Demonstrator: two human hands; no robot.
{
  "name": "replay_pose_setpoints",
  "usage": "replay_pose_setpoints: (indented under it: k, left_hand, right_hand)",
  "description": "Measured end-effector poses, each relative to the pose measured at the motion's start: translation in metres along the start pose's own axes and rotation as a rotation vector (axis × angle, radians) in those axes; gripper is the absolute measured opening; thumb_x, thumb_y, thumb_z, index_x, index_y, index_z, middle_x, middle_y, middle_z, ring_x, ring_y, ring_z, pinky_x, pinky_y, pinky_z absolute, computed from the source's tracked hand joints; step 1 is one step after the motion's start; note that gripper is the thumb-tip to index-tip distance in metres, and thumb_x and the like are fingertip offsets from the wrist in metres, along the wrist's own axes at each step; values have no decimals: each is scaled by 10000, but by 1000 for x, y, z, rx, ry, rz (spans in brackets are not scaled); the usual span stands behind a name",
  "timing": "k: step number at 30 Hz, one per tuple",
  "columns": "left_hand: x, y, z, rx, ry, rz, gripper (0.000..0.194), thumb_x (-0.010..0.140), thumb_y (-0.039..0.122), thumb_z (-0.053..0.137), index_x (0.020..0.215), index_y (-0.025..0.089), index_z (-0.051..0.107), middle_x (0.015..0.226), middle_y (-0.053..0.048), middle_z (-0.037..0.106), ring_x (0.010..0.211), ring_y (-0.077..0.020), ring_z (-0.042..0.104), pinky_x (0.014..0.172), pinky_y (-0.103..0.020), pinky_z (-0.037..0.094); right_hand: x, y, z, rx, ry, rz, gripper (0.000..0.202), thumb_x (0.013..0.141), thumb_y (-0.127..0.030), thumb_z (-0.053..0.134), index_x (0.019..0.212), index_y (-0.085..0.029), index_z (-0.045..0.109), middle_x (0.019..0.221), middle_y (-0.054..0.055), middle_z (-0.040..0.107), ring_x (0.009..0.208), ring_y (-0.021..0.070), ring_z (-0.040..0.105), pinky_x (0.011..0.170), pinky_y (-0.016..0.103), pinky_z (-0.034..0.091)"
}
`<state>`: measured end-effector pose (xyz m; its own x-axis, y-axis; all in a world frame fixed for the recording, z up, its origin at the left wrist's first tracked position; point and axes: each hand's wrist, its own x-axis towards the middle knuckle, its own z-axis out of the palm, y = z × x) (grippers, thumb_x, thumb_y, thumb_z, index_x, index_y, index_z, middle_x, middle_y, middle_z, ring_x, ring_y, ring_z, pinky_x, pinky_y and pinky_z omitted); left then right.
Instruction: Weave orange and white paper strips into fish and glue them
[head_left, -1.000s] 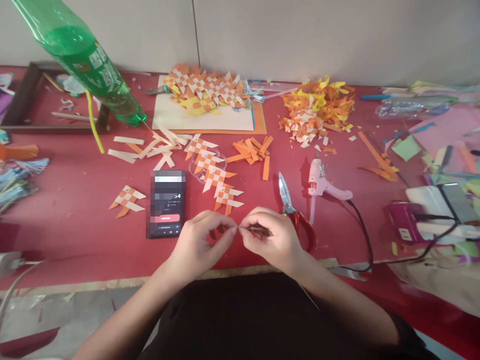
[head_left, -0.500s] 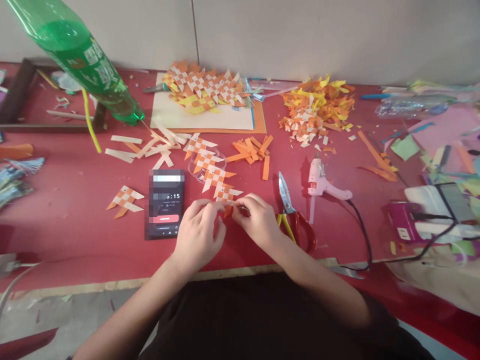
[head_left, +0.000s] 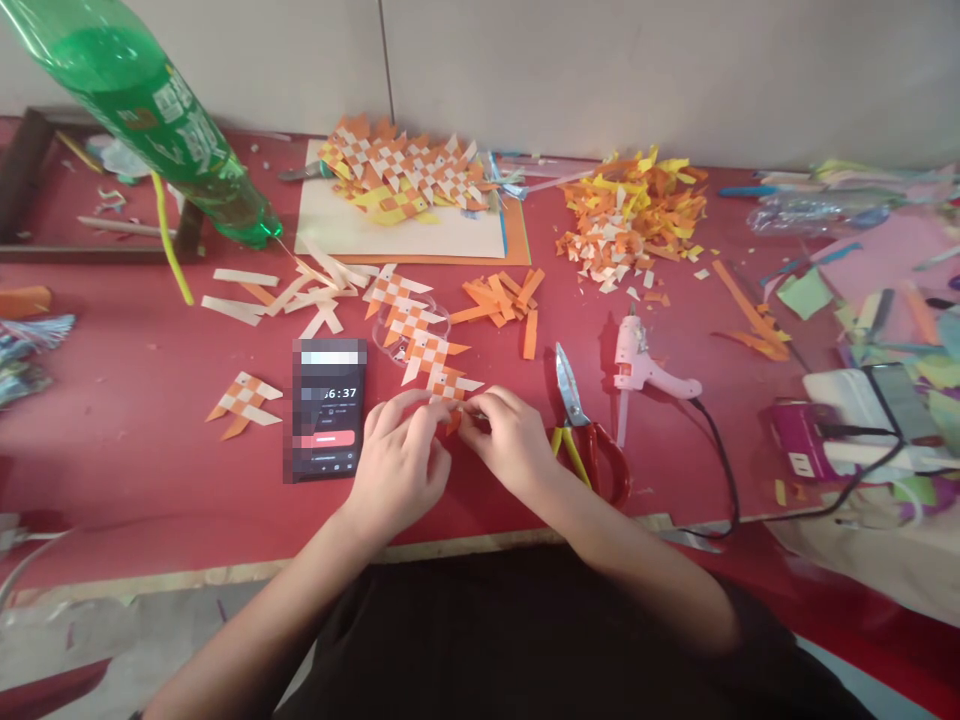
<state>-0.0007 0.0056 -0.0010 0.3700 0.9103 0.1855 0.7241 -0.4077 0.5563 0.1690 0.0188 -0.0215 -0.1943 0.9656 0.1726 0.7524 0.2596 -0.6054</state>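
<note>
My left hand (head_left: 401,455) and my right hand (head_left: 514,440) meet fingertip to fingertip near the table's front edge, both closed in a pinch. Between them shows a bit of an orange paper strip (head_left: 452,424), mostly covered by the fingers. Just beyond lies a row of overlapping woven paper fish (head_left: 425,348) in orange and white, the nearest one by my fingertips. Another woven paper fish (head_left: 244,400) lies alone at the left. A phone (head_left: 328,415) showing a timer is beside my left hand. Scissors (head_left: 574,400) with red and yellow handles rest right of my right hand.
A pink glue gun (head_left: 637,365) with a black cord stands at the right. Orange strips (head_left: 499,300), white strips (head_left: 322,285) and a heap of paper scraps (head_left: 637,215) lie behind. Woven fish (head_left: 405,170) are piled on white sheets. A green bottle (head_left: 172,130) stands back left.
The view has shifted very slightly. Both hands keep their pinch at almost the same spot, with small finger movement; the phone's timer digits have changed.
</note>
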Motion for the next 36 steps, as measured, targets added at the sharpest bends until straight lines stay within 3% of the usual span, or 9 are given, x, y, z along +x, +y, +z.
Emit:
replay_pose_setpoints:
  k: [12, 23, 36]
  left_hand:
    - [-1, -2, 1, 26, -26, -32, 422, 731, 16, 484, 1114, 184, 546, 1100, -88, 717, 1182, -292, 551, 995, -474, 348]
    - [0, -2, -2, -1, -36, -26, 431, 685, -19, 464, 1054, 192, 535, 1134, -62, 714, 1158, -268, 555, 977, -438, 366]
    - [-1, -3, -1, 14, -35, -22, 434, 678, -17, 459, 1048, 195, 538, 1092, -79, 719, 1156, -277, 563, 977, -459, 344]
  right_hand:
    - [1, -2, 3, -5, -18, 20, 29, 826, -171, 640, 797, -175, 643, 767, 32, 665, 685, 157, 646, 610, 253, 488]
    - [0, -2, -2, 53, 58, 36, 72, 853, -190, 572, 802, -188, 623, 784, 31, 667, 672, 128, 630, 602, 229, 502]
    - [3, -3, -1, 5, -38, 30, 22, 844, -178, 633, 829, -177, 650, 817, 45, 695, 747, 176, 681, 656, 269, 523]
